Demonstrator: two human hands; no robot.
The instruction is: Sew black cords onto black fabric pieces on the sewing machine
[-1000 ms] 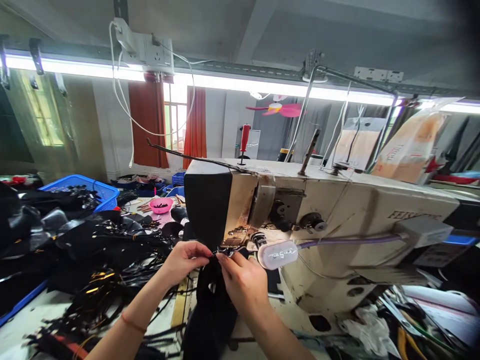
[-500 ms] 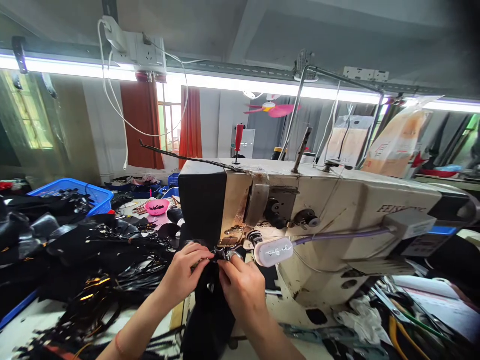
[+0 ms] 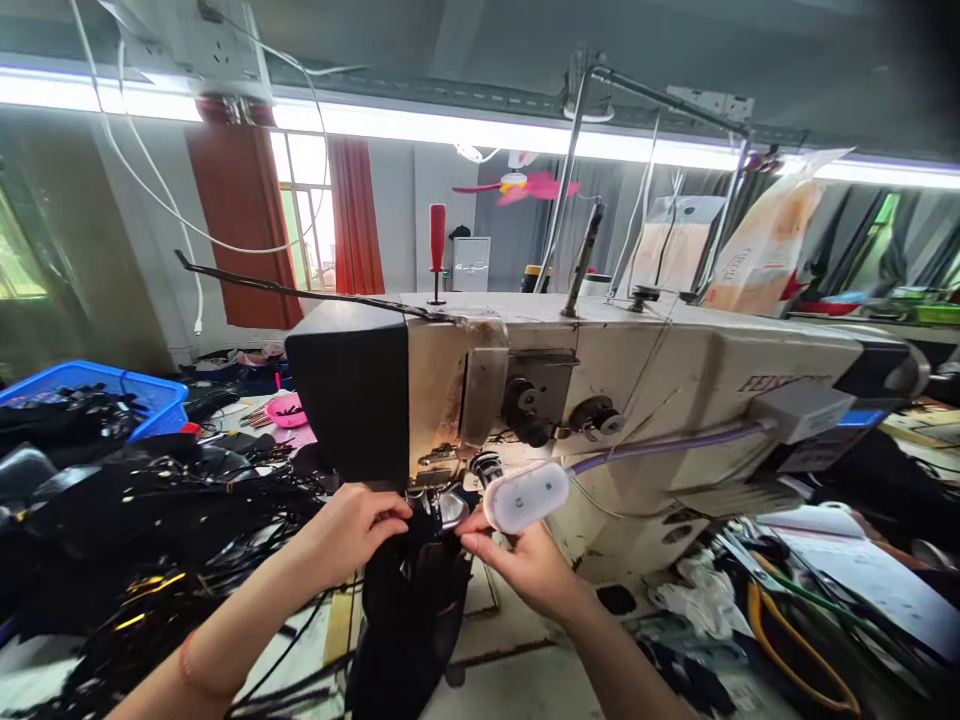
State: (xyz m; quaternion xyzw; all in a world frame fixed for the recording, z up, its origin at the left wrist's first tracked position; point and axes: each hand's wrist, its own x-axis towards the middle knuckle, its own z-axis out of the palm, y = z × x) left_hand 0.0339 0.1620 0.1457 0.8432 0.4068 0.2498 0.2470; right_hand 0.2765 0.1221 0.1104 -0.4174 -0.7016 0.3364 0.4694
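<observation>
A white sewing machine with a black end cover stands before me. A black fabric piece hangs down from beneath its needle area, over the front edge of the work surface. My left hand is on the left of the presser foot, its fingers bent and closed on the upper edge of the fabric. On the other side, my right hand pinches the edge of the same piece between thumb and fingers. The white lamp covers part of that hand. The fingertips and the needle point are hard to make out.
Heaped black pieces with cords lie to the left, beside a blue basket and a pink bowl. Scissors with orange handles and crumpled white plastic lie right. A red screwdriver stands on the machine.
My right hand has moved right, away from my left, and now sits partly behind the lamp. My left hand stays by the presser foot. The camera view has shifted.
</observation>
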